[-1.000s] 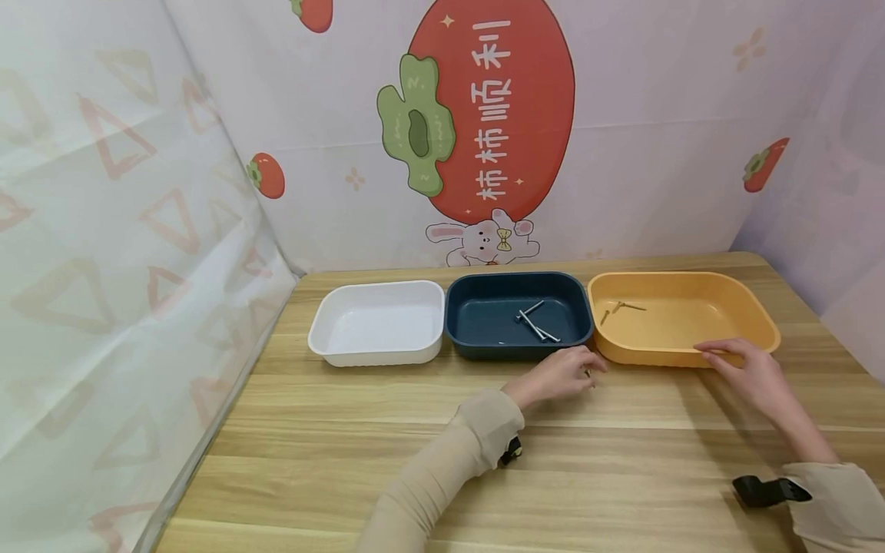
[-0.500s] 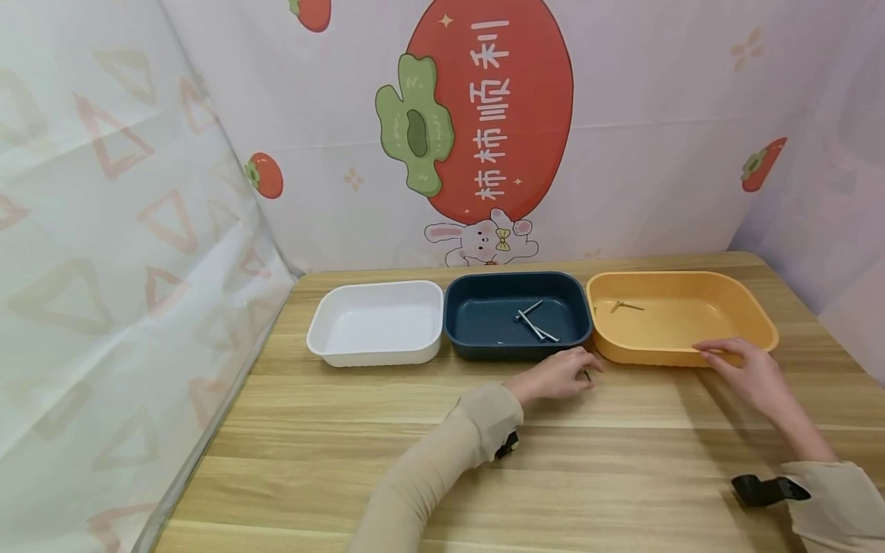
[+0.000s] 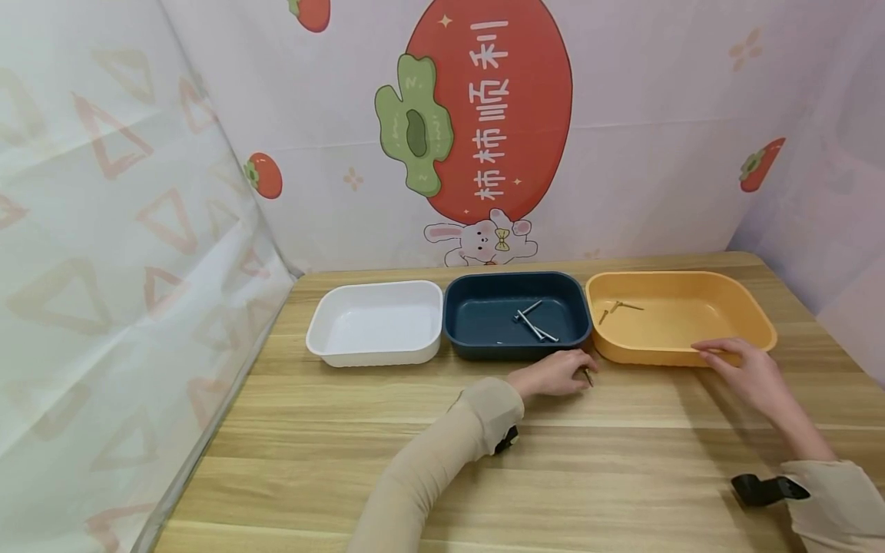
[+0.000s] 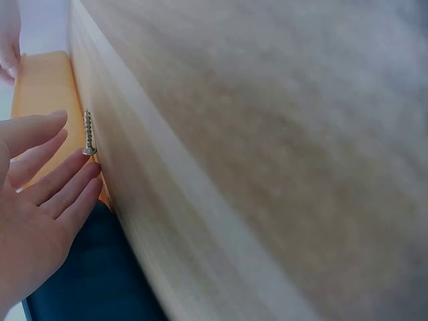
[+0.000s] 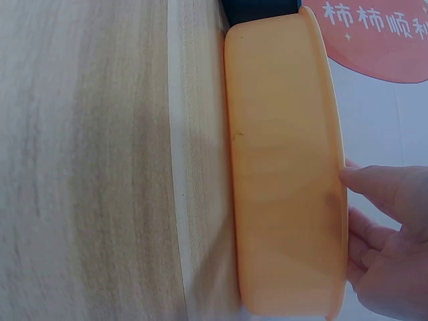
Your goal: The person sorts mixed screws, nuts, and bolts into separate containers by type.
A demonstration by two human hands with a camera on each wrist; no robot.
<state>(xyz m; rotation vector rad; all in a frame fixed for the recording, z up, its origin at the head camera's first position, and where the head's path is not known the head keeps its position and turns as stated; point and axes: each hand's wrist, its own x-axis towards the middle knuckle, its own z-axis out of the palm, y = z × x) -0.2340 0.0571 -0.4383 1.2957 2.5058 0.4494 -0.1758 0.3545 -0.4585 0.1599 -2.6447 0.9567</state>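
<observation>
In the head view, my left hand (image 3: 556,373) is low over the wood table, just in front of the dark blue tray. At its fingertips is a small screw (image 4: 87,134). The left wrist view shows the thumb apart from the screw and the other fingers loosely extended, one fingertip beside the screw's head. My right hand (image 3: 750,375) pinches the front rim of the yellow tray (image 5: 287,174), its thumb on the near side and fingers over the far side. Several brass-coloured screws (image 3: 628,306) lie at the left inside that tray.
The dark blue tray (image 3: 477,352) stands against the yellow one and holds several long silver bolts (image 3: 531,326). To its left is a white tray (image 3: 376,358). A printed cloth (image 3: 643,169) hangs behind the wood table (image 3: 622,468), and another curtain (image 3: 124,307) borders the left side.
My left hand has drawn slightly left, so more of the screw shows. A short screw in the yellow tray shifted left and is back. The right hand holds its place.
</observation>
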